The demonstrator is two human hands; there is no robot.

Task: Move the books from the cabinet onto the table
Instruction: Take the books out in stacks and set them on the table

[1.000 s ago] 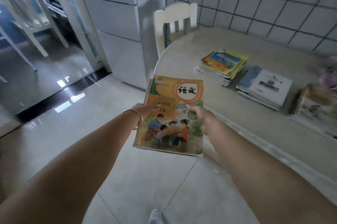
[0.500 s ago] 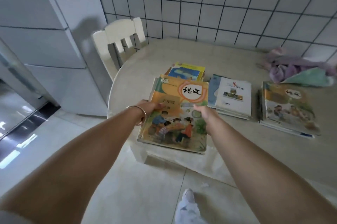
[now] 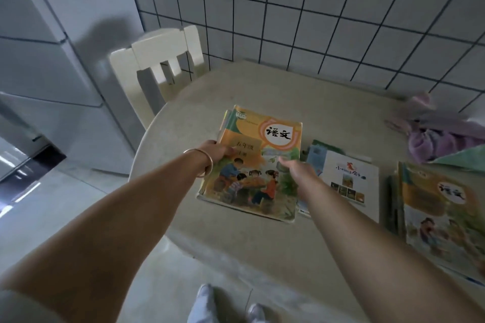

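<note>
We find the orange textbook [image 3: 258,162] now carried over the counter [image 3: 275,91], where half a second ago it overhung the edge. Left hand [image 3: 217,150] and right hand [image 3: 298,173] each keep a grip grasping it; we judge set-down imminent, with stacks at three o'clock.

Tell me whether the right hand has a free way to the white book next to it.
Probably yes: the right hand sits right beside the white book, whose cover lies bare, but it first has to let go of the orange book.

book [image 3: 252,165]: orange and green cover, white circle with black characters | table [image 3: 262,91]: beige | chair [image 3: 157,60]: cream | wall [image 3: 315,7]: white tiles, dark grid lines | cloth [image 3: 441,139]: purple | bracelet [image 3: 207,165]: gold
</note>
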